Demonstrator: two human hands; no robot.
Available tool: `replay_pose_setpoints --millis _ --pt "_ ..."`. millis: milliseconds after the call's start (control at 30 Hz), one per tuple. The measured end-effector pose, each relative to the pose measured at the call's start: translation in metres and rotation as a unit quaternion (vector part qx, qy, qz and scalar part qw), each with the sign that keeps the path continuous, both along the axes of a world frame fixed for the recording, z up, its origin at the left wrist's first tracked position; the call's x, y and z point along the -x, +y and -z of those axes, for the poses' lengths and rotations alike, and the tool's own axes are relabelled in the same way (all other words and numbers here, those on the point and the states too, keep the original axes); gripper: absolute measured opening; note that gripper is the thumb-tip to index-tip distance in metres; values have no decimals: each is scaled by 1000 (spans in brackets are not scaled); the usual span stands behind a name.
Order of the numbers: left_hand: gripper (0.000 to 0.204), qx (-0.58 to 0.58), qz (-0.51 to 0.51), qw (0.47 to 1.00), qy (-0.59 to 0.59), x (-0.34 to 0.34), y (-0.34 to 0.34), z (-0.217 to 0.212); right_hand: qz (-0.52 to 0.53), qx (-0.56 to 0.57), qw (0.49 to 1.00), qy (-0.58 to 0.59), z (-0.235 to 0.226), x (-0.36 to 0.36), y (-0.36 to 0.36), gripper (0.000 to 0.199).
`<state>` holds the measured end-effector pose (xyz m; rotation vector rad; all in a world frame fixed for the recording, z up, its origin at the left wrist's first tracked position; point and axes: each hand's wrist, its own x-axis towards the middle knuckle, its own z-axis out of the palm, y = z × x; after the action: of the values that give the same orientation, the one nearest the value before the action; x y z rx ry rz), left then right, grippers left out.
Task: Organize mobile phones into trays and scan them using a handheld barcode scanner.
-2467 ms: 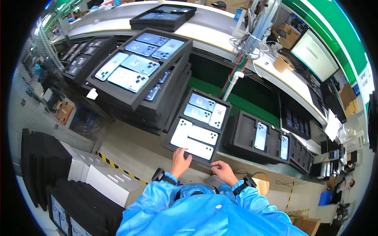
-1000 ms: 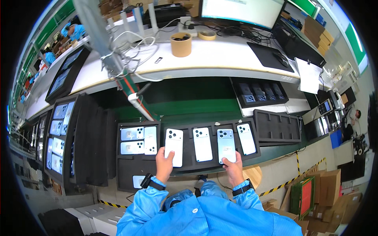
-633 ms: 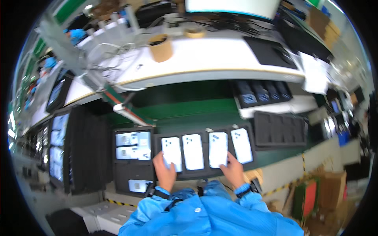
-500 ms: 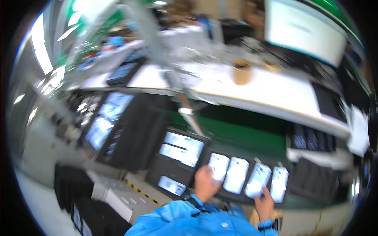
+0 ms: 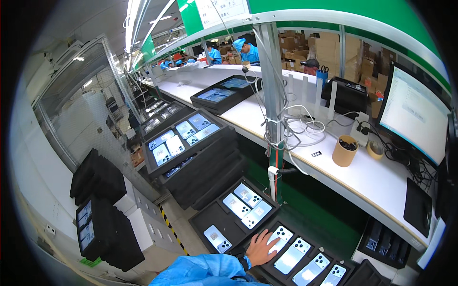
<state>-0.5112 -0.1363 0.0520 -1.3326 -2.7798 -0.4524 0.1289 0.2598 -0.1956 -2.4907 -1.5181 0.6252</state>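
My left hand [image 5: 260,248], with a blue sleeve and a black wristband, rests on the leftmost smartphone [image 5: 280,235] in a row. Its fingers are apart, and the fingertips lie over that phone's left part. Beside it in the same black foam tray [image 5: 307,250] are more pale-backed phones, including one next to it [image 5: 292,256] and others farther right [image 5: 311,270] [image 5: 334,275]. Just left of my hand, a second foam tray [image 5: 204,218] holds three phones grouped together and a single phone [image 5: 217,239] apart from them. My right hand is out of view.
A tall stack of black trays [image 5: 205,174] with phones on top stands ahead left. The white bench [image 5: 329,164] carries cables, a brown cup [image 5: 344,150] and a monitor [image 5: 414,114]. More trays [image 5: 107,233] sit on white cabinets at left. Co-workers [image 5: 246,51] are far off.
The view has swung and sharpened, showing more of the bench and room. My right hand, earlier at a phone on the right, has left the picture. My left hand stays by the leftmost phone.
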Motion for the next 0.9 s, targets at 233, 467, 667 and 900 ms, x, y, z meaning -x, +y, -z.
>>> replay_pose_setpoints --millis 233,467,667,900 --pt "51 -34 -15 999 -11 -3 -2 3 -16 24 1000 6 -82 36 5 61" --pt "50 -66 -5 997 -29 -3 -6 6 -48 13 999 13 -109 28 -2 52" --pt "48 -93 6 994 -58 0 -9 5 -126 -210 952 183 -148 65 -60 39" --pt "48 -263 7 936 -234 23 -28 13 129 23 715 687 -285 305 -233 21"
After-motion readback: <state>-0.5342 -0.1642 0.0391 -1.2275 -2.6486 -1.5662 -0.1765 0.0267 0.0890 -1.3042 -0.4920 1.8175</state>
